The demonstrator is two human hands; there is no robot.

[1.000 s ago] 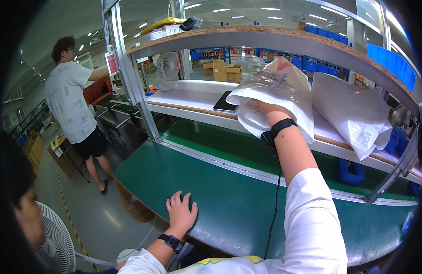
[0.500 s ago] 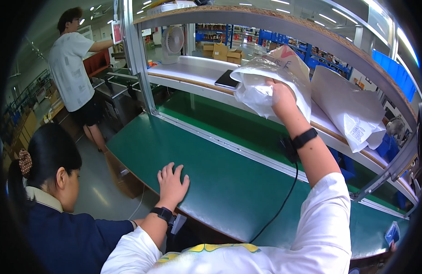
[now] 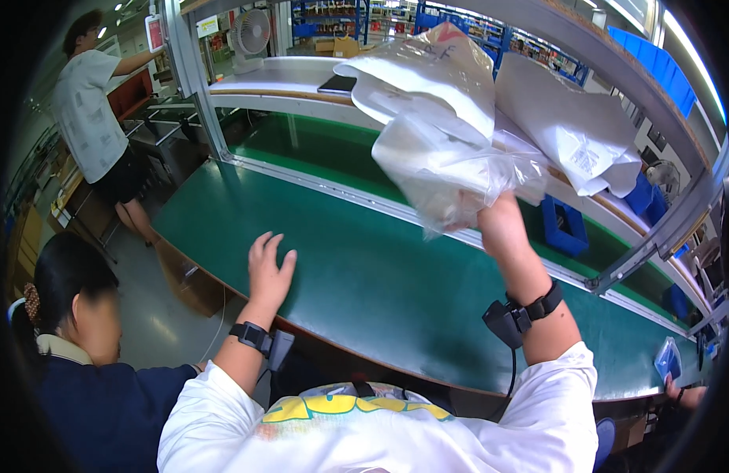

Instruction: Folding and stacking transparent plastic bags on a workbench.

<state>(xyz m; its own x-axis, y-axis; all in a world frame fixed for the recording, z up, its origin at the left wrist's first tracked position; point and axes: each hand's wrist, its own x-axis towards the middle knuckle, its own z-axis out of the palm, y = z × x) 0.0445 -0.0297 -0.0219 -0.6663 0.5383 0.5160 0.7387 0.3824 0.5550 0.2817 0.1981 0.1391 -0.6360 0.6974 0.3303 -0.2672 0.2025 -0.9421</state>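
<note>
clutching translucent bag point(image 3: 427, 165): right hand point(image 3: 486, 210) (left hand point(image 3: 270, 270) apart)

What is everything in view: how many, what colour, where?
Table: one, green, centre
Shelf: one, white, behind the table
Large bags: two, whitish, on the shelf
Clear plastic: count unclear, translucent, in front of the left bag
Flat object: one, black, left of the bags
Fan: one, white, shelf's left part
Bins: several, blue, upper right, under shelf
Boxes: some, brown, background
Packet: one, blue, in a co-worker's hand, right edge
Co-workers: two at left, white and navy tops
Wristbands: two, black, on the wearer's forearms
Left hand: one, bare, open over the table
Right hand: one, bare, closed on the clear plastic
</note>
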